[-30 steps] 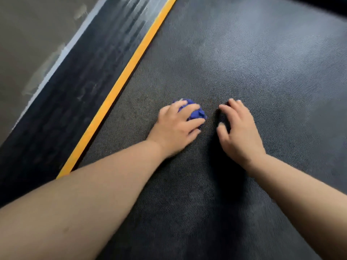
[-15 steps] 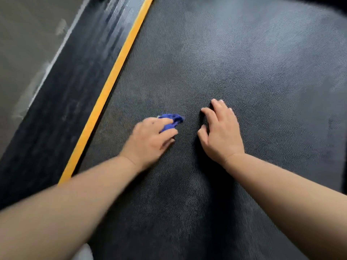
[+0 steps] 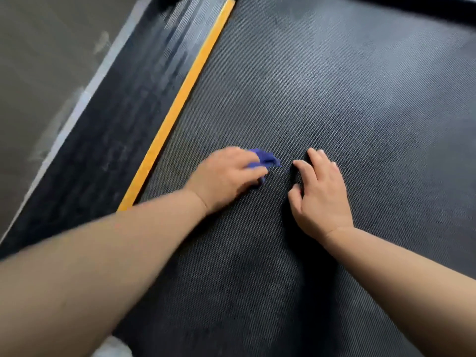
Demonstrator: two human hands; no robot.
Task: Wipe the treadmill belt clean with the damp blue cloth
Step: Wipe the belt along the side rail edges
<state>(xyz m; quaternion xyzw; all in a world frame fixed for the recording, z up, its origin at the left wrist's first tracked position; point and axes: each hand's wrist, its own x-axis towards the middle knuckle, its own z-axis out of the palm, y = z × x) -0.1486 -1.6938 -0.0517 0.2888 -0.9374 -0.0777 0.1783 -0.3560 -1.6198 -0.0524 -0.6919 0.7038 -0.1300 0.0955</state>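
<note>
The dark textured treadmill belt (image 3: 334,99) fills most of the view. My left hand (image 3: 224,176) presses a bunched blue cloth (image 3: 265,158) onto the belt near its middle; only the cloth's far edge shows past my fingers. My right hand (image 3: 320,194) lies flat on the belt just right of the cloth, fingers apart, holding nothing. A narrow gap of belt separates the two hands.
A yellow strip (image 3: 180,104) runs along the belt's left edge. Beyond it lies the black ribbed side rail (image 3: 116,119) with a pale outer trim, then grey floor (image 3: 38,73). A dark frame edge (image 3: 412,6) crosses the top right.
My left hand has slid the cloth left and back toward me across the belt, then a little forward again. My right hand stays planted on the belt beside it.
</note>
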